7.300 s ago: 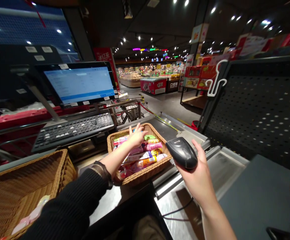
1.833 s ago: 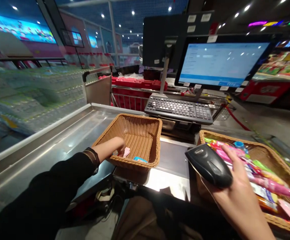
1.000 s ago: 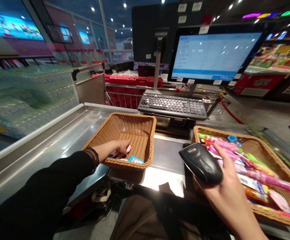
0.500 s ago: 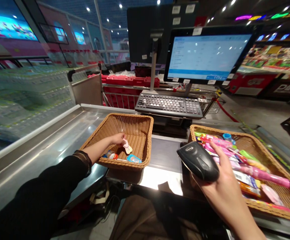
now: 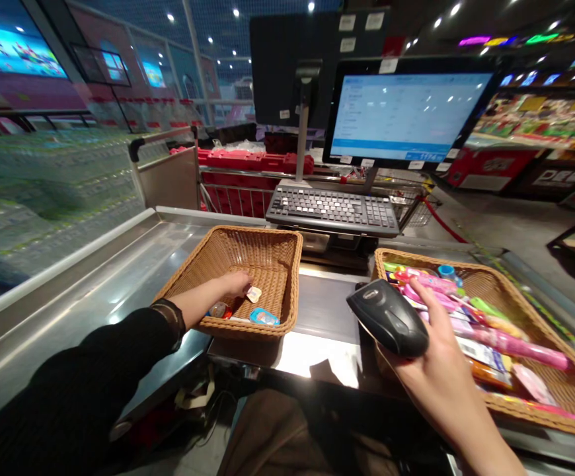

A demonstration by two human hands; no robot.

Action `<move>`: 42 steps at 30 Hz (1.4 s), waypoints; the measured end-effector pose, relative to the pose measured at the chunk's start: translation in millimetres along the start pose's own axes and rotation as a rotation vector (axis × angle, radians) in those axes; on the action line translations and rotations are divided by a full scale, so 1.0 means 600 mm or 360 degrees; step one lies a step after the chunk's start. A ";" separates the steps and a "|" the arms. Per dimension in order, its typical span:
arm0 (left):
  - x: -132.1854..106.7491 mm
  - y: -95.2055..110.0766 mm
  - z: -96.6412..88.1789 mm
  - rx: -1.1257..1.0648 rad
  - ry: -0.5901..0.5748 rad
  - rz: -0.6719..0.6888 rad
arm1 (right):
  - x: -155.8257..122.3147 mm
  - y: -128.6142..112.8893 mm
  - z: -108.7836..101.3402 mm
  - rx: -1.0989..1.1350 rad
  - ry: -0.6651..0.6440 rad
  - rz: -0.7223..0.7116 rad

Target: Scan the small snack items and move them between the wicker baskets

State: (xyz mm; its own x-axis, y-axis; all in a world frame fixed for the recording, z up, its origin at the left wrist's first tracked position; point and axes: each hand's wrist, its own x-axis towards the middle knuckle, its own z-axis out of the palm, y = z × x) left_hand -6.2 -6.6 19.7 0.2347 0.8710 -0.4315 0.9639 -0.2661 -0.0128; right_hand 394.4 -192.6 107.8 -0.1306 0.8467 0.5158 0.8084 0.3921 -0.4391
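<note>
My left hand [image 5: 238,283] is down inside the left wicker basket [image 5: 298,284], its fingers closed at the edge of a small pale packet [image 5: 254,294]. The fingertips are partly hidden. Near it in the basket lie a blue-and-white small package [image 5: 264,317] and a small clear item with red [image 5: 219,310], partly behind my wrist. My right hand [image 5: 441,357] grips a black handheld barcode scanner [image 5: 389,318], thumb stretched along its side, in front of the right wicker basket [image 5: 496,277]. That basket holds several colourful toys and packets, including a long pink tube [image 5: 520,345].
The baskets stand on a metal checkout counter [image 5: 133,264]. Behind them are a keyboard [image 5: 332,210], a lit monitor [image 5: 406,119] and a dark second screen [image 5: 280,73]. Shopping carts [image 5: 238,198] stand beyond the counter, with stacked bottle packs [image 5: 54,178] at the left.
My left hand has lowered slightly with the pale packet, which now shows less and sits lower against the fingers. The right hand keeps holding the scanner nearly still. The view has shifted slightly.
</note>
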 end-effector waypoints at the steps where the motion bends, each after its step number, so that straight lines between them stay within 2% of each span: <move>1: -0.003 0.001 -0.003 0.0040 0.0005 -0.0013 | -0.001 0.000 0.000 -0.0004 -0.0006 0.0006; 5: -0.021 0.001 -0.025 0.0162 0.0134 0.0029 | -0.003 -0.002 -0.003 -0.0013 -0.0016 0.0026; 12: -0.061 0.015 -0.084 0.0054 0.0779 0.0137 | 0.003 -0.024 -0.013 0.0047 0.0121 0.0131; 16: -0.081 0.039 -0.123 0.0011 0.1099 0.0251 | 0.000 -0.014 -0.022 0.0056 0.0135 0.0131; 20: -0.098 0.086 -0.165 0.0041 0.1367 0.0404 | -0.005 0.000 -0.037 0.0021 0.0191 0.0086; 25: -0.119 0.181 -0.199 0.0272 0.1656 0.0676 | -0.010 -0.014 -0.062 -0.0023 0.0323 0.0139; 29: -0.127 0.258 -0.212 0.0340 0.1771 0.0855 | -0.019 -0.022 -0.074 -0.0041 0.0388 0.0174; 33: -0.124 0.316 -0.222 0.0384 0.1798 0.0977 | -0.035 -0.011 -0.077 -0.0114 0.0330 0.0199; 37: -0.113 0.353 -0.226 0.0414 0.1815 0.1062 | -0.049 -0.009 -0.083 -0.0179 0.0288 0.0266; 42: -0.102 0.376 -0.226 0.0364 0.1823 0.1143 | -0.057 -0.016 -0.092 -0.0174 0.0292 0.0348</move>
State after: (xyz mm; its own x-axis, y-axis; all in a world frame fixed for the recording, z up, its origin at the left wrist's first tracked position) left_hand 214.1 -63.6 165.7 0.7485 0.3351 0.5722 0.5714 -0.7638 -0.3001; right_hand 422.9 -244.9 134.8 0.1510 0.8238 0.5464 0.8643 0.1583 -0.4774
